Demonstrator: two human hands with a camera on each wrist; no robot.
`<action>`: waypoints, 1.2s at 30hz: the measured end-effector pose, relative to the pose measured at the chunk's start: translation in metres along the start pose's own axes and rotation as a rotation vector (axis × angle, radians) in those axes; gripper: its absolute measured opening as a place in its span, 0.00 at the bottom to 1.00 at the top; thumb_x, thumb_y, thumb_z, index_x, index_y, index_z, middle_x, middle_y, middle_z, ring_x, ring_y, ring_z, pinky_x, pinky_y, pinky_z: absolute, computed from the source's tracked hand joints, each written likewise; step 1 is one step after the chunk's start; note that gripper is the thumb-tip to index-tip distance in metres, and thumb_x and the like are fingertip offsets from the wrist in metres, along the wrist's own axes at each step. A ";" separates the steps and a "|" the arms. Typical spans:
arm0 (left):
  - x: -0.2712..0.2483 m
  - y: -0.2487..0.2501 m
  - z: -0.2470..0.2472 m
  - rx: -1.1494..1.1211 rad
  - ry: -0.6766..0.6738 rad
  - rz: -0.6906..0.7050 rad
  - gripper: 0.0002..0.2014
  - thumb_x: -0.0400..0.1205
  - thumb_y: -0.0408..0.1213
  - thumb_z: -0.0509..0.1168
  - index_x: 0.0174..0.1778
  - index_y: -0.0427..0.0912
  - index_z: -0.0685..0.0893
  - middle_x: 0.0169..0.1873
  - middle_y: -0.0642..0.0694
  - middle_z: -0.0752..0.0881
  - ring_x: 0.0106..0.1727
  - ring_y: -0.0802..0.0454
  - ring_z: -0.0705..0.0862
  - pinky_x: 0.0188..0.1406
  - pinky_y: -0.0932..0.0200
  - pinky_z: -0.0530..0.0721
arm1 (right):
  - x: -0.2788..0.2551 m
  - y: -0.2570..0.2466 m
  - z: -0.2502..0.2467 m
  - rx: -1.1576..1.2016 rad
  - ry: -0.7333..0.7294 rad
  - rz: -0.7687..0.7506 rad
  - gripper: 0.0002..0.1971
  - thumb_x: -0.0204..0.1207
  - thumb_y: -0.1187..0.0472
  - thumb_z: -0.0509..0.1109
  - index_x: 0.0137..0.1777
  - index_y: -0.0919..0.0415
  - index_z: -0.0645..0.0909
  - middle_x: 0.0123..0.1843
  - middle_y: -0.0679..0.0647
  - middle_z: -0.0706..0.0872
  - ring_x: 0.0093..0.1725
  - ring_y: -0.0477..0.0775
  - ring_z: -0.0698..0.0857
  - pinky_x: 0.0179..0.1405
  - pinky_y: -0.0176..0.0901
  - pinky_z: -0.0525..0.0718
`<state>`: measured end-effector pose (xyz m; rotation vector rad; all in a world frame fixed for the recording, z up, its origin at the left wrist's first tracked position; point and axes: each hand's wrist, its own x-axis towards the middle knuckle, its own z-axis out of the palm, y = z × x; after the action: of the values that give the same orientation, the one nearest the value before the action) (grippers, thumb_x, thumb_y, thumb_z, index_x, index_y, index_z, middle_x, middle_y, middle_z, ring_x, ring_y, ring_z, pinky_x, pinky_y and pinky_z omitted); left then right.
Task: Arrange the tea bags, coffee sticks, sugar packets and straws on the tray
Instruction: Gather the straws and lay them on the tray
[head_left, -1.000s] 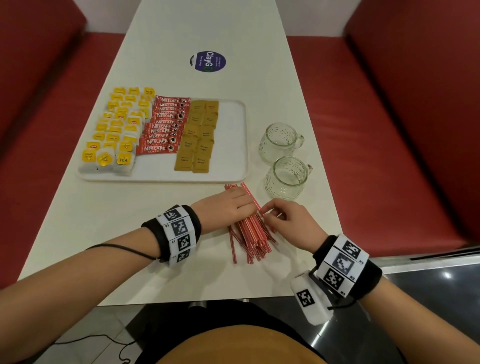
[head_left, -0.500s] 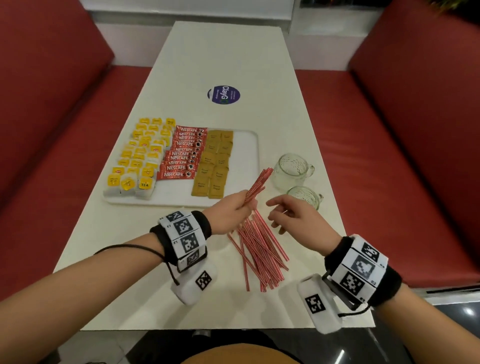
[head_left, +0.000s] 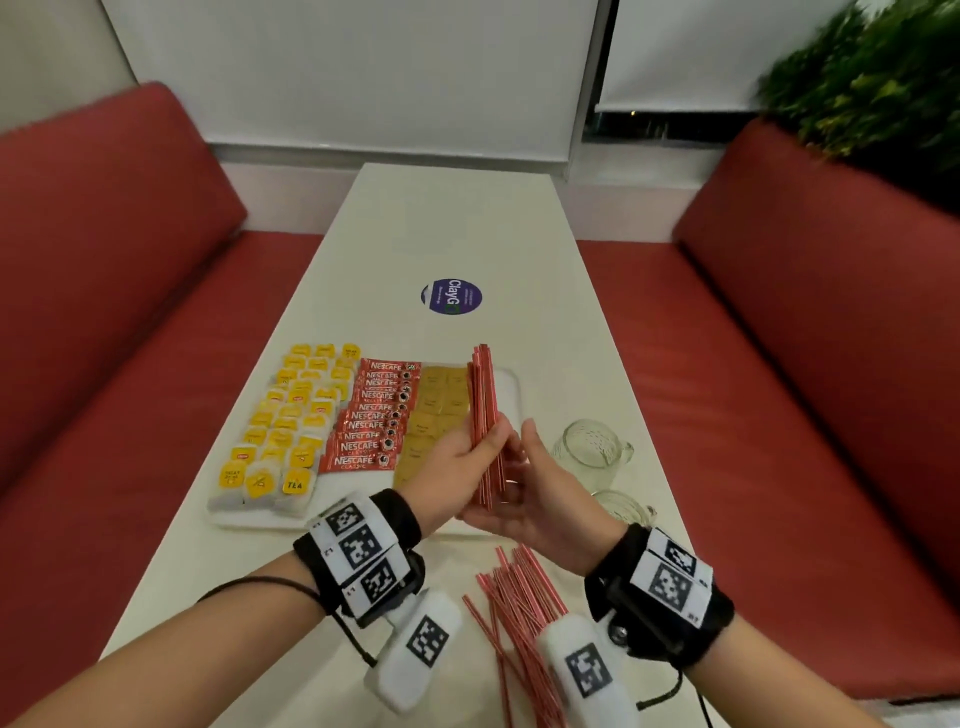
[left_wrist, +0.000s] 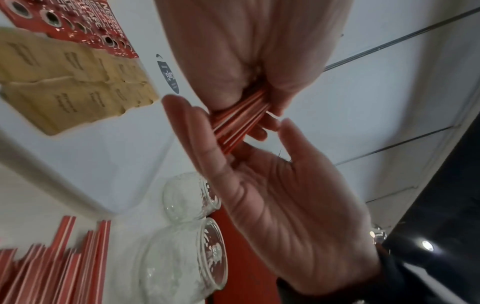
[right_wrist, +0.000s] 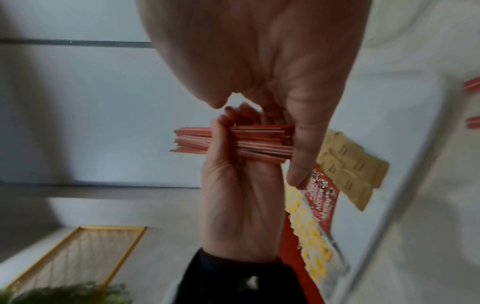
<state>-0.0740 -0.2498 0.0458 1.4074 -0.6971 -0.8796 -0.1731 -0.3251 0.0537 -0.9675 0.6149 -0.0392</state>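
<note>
My left hand (head_left: 457, 465) grips a bundle of red-and-white straws (head_left: 483, 400) and holds it nearly upright above the near right part of the white tray (head_left: 511, 395). My right hand (head_left: 535, 493) is open, its palm and straight fingers against the bundle's lower end (left_wrist: 239, 121). The right wrist view shows the left hand's fingers wrapped round the bundle (right_wrist: 259, 142). On the tray lie yellow-tagged tea bags (head_left: 291, 415) at the left, red coffee sticks (head_left: 374, 415) in the middle, and brown sugar packets (head_left: 439, 400) beside them. More loose straws (head_left: 519, 592) lie on the table under my right wrist.
Two empty glass mugs (head_left: 592, 452) (head_left: 623, 506) stand on the table right of the tray. A round purple sticker (head_left: 451, 297) is farther up the white table. Red benches flank both sides, and a green plant (head_left: 872, 88) is at the far right.
My left hand has lifted the straw bundle from over the pile and stood it upright above the tray. My right hand has moved in against its lower end. The head view has tilted up.
</note>
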 end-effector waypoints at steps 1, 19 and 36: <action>0.004 0.001 -0.002 0.054 0.014 0.010 0.11 0.85 0.45 0.56 0.54 0.45 0.80 0.46 0.46 0.88 0.51 0.51 0.87 0.56 0.58 0.84 | 0.004 -0.006 0.003 0.018 -0.003 -0.011 0.29 0.81 0.37 0.48 0.67 0.56 0.76 0.57 0.58 0.86 0.51 0.56 0.89 0.49 0.46 0.88; 0.076 -0.011 -0.025 -0.029 -0.233 -0.278 0.06 0.88 0.36 0.52 0.47 0.41 0.71 0.31 0.49 0.74 0.28 0.57 0.79 0.37 0.59 0.82 | 0.095 -0.075 -0.021 -1.135 0.159 -0.637 0.12 0.80 0.59 0.66 0.60 0.61 0.81 0.56 0.55 0.85 0.56 0.52 0.83 0.61 0.46 0.79; 0.115 -0.031 -0.023 0.198 -0.120 -0.343 0.10 0.88 0.40 0.54 0.59 0.37 0.70 0.39 0.47 0.80 0.36 0.54 0.83 0.48 0.51 0.86 | 0.163 -0.093 -0.052 -1.183 0.135 -0.248 0.14 0.81 0.56 0.64 0.56 0.68 0.80 0.38 0.58 0.85 0.26 0.48 0.79 0.29 0.35 0.78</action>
<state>0.0023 -0.3340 0.0026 1.6934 -0.6568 -1.1960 -0.0423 -0.4672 0.0284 -2.1992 0.6255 0.0488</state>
